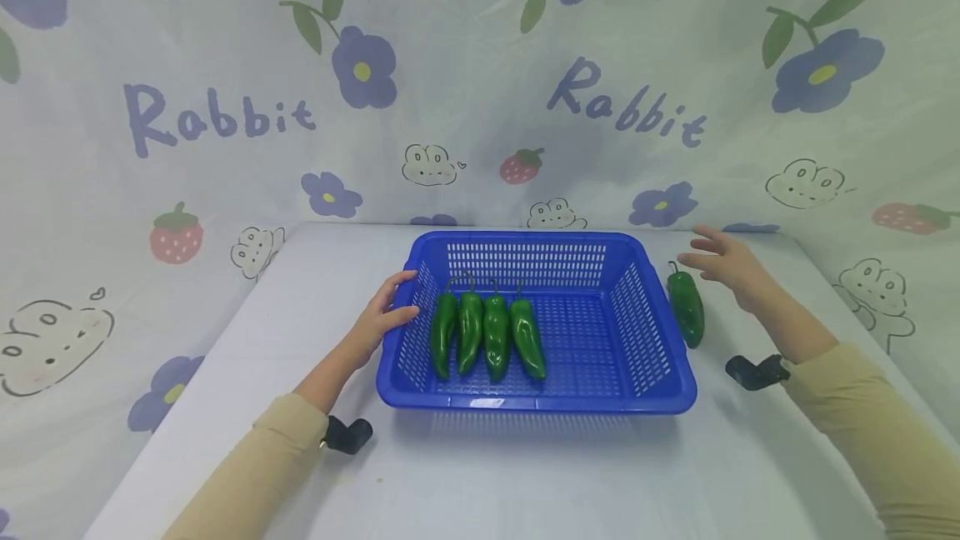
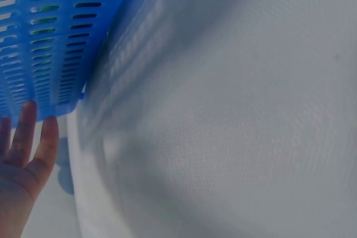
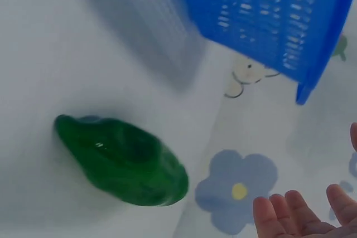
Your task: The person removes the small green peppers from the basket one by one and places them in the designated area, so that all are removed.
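A blue plastic basket (image 1: pixel 585 402) stands on the table, with several long green peppers (image 1: pixel 495 336) lined up side by side in its left half. At its left rim is my left hand (image 1: pixel 372 325), fingers fairly straight and the tips at the rim. The left wrist view has these fingers (image 2: pixel 22 137) beside the slotted outer wall. Another green pepper (image 1: pixel 686 307) lies outside the basket, just past the right wall. Over that pepper's stem end, slightly to the right, hovers my right hand (image 1: pixel 723 265), its fingers spread and holding nothing. The right wrist view shows a gap between fingers and pepper.
A white cloth covers the table (image 1: pixel 525 482). Behind it hangs a printed curtain (image 1: pixel 465 90) with flowers, rabbits and strawberries. Each wrist carries a black camera mount, the left one (image 1: pixel 348 435) in front of the basket's left corner.
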{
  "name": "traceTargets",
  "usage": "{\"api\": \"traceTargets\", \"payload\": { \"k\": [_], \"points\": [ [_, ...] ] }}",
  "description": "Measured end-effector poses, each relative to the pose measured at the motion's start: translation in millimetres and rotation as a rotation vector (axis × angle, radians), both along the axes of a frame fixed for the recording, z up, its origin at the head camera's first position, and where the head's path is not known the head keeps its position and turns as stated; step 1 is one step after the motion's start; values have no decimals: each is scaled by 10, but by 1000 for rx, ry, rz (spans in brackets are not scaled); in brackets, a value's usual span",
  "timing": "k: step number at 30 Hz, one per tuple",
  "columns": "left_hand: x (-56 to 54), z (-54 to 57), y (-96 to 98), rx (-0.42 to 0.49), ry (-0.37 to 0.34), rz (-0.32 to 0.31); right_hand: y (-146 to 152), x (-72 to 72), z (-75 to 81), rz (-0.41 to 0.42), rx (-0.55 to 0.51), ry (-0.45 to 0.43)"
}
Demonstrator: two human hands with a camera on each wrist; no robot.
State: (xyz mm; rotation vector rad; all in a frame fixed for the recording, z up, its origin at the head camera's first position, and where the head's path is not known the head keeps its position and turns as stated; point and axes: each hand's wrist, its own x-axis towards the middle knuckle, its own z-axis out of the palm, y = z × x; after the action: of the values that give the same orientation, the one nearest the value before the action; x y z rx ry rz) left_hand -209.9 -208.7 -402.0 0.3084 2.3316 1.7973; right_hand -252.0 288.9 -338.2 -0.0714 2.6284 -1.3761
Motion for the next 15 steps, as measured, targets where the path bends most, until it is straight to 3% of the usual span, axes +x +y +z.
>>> {"api": "traceTargets", "payload": {
  "k": [9, 15],
  "points": [
    [0, 4, -5, -2, 3, 0, -252, 12, 281, 55, -45, 13],
    [-1, 5, -11, -6, 6, -4, -459, 46, 418, 130, -138, -14]
  ]
}}
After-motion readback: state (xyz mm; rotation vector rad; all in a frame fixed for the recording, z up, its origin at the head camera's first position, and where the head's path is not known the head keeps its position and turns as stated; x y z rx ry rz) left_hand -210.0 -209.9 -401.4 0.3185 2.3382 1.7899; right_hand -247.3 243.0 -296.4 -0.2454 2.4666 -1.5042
